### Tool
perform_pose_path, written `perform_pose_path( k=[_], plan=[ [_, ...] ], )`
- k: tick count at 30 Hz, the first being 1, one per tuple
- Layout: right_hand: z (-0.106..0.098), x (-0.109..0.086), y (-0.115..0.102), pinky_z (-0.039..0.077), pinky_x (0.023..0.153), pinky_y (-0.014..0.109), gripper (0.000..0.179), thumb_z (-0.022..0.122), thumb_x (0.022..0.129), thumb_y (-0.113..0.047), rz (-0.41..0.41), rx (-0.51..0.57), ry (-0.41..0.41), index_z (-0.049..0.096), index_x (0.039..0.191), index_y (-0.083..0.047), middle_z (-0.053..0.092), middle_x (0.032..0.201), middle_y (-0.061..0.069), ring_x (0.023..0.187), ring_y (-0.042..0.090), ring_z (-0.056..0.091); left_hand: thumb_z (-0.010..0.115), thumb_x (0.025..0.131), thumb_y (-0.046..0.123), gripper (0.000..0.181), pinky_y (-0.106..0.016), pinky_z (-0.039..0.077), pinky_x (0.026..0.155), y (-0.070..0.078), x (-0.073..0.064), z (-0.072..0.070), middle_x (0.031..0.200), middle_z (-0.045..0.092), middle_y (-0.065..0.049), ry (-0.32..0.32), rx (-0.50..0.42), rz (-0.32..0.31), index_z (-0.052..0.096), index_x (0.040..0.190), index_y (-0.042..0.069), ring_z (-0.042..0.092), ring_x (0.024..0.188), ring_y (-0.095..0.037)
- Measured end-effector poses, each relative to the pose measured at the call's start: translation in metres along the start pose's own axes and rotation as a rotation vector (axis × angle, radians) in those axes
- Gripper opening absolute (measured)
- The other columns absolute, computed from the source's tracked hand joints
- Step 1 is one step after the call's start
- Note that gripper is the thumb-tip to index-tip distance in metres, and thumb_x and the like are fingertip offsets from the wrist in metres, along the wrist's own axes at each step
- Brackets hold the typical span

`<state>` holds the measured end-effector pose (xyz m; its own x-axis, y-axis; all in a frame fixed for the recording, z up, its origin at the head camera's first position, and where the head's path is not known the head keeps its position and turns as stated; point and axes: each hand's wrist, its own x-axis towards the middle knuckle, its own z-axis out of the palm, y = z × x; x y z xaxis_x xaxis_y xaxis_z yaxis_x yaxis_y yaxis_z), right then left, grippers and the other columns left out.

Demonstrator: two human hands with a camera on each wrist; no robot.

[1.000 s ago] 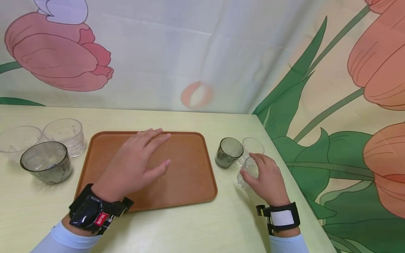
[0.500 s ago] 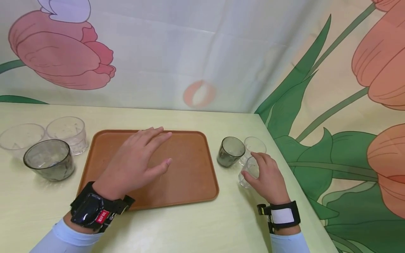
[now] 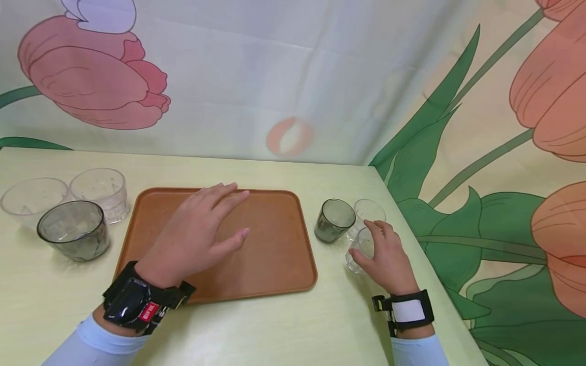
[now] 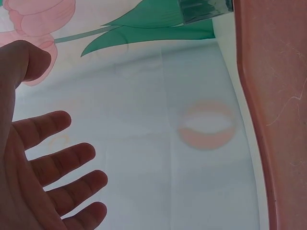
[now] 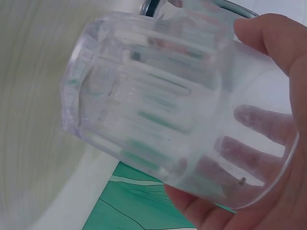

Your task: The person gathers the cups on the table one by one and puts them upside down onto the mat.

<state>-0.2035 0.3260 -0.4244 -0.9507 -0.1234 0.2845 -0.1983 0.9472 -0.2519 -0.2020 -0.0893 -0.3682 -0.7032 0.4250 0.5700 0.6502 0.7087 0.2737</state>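
Observation:
My right hand grips a clear glass tumbler at the right side of the table. In the right wrist view the thumb lies on one side of the glass, and the fingers show around and through its far side. Close behind it stand a second clear glass and a smoky grey glass. Over the brown tray my left hand holds nothing, its fingers spread and the thumb apart. The left wrist view shows those fingers loosely extended.
Left of the tray stand a larger smoky grey glass and two clear ones, one at the back and another clear glass farther left. A flower-printed curtain borders the pale table behind and on the right.
The head view has shifted slightly, so the scene sits a little farther right. Both hands keep the same pose, the right one still around the clear glass tumbler.

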Motion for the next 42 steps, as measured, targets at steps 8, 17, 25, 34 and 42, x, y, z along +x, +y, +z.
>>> perform_pose_path(
  k=[8, 17, 25, 34, 42],
  plan=[
    [-0.002, 0.002, -0.002, 0.051, 0.093, 0.059, 0.075, 0.076, 0.084, -0.039, -0.008, 0.023, 0.008, 0.047, 0.145, -0.006, 0.041, 0.143, 0.023, 0.123, 0.045, 0.048, 0.063, 0.092, 0.046, 0.062, -0.058, 0.04, 0.11, -0.001, 0.0, -0.002, 0.144, 0.054, -0.014, 0.014, -0.002, 0.01, 0.055, 0.143, 0.013, 0.049, 0.134, -0.038],
    [-0.004, 0.004, -0.004, 0.05, 0.09, 0.059, 0.071, 0.077, 0.082, -0.038, -0.033, 0.019, 0.074, 0.052, 0.142, -0.008, 0.043, 0.139, 0.023, 0.118, 0.044, 0.05, 0.063, 0.091, 0.046, 0.062, -0.057, 0.041, 0.11, -0.001, 0.002, -0.005, 0.144, 0.054, -0.016, 0.03, 0.004, 0.013, 0.055, 0.142, 0.013, 0.05, 0.133, -0.038],
    [-0.01, 0.007, -0.013, 0.048, 0.087, 0.054, 0.057, 0.076, 0.079, -0.033, -0.143, 0.015, 0.175, 0.064, 0.129, -0.008, 0.054, 0.126, 0.019, 0.112, 0.039, 0.052, 0.064, 0.091, 0.045, 0.062, -0.057, 0.041, 0.11, -0.003, 0.002, -0.008, 0.143, 0.054, -0.017, 0.03, 0.009, 0.012, 0.056, 0.142, 0.012, 0.05, 0.132, -0.039],
    [-0.014, 0.013, -0.019, 0.048, 0.087, 0.051, 0.05, 0.075, 0.078, -0.033, -0.206, 0.002, 0.207, 0.066, 0.121, -0.009, 0.057, 0.124, 0.017, 0.109, 0.038, 0.054, 0.064, 0.091, 0.045, 0.062, -0.057, 0.04, 0.111, -0.002, 0.001, -0.008, 0.144, 0.054, -0.017, 0.034, 0.0, 0.01, 0.056, 0.142, 0.011, 0.05, 0.133, -0.04],
    [-0.017, 0.022, -0.034, 0.05, 0.085, 0.051, 0.05, 0.075, 0.078, -0.036, -0.25, 0.004, 0.22, 0.066, 0.12, -0.011, 0.06, 0.121, 0.015, 0.108, 0.038, 0.054, 0.064, 0.091, 0.046, 0.063, -0.056, 0.041, 0.11, -0.003, 0.0, -0.008, 0.145, 0.053, -0.016, 0.03, 0.004, -0.002, 0.055, 0.142, 0.011, 0.049, 0.134, -0.039]
  ],
)
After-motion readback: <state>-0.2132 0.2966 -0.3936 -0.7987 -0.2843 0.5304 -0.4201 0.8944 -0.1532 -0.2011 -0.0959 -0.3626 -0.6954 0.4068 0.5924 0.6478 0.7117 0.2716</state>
